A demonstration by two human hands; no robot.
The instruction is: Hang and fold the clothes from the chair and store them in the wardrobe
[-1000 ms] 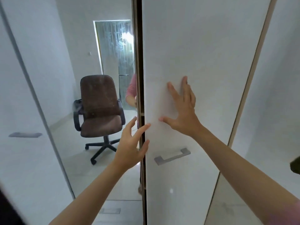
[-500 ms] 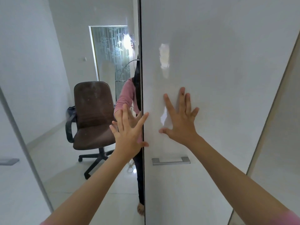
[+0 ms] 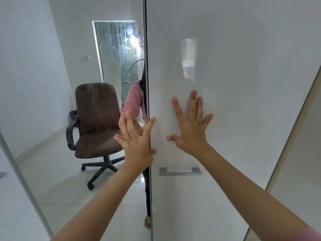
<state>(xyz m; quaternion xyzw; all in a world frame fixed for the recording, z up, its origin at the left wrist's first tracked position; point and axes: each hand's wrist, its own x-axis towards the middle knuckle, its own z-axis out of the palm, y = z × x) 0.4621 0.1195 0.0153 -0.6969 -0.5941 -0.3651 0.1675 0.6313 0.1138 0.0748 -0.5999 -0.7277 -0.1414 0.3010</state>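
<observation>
We stood at the wardrobe, its mirrored door (image 3: pixel 69 171) on the left meeting the white door (image 3: pixel 243 119) at a central seam. The chair (image 3: pixel 97 122) reflected in the mirror carried no clothes, so they were presumably stored. Our right hand (image 3: pixel 191 133) lay flat, fingers spread, above the handle (image 3: pixel 180 171); our left hand (image 3: pixel 137 143) pressed likewise at the seam. We judged steady pressure best.

Both arms outstretched, left grip (image 3: pixel 137 140) and right grip (image 3: pixel 191 129) flat, fingers spread.
</observation>
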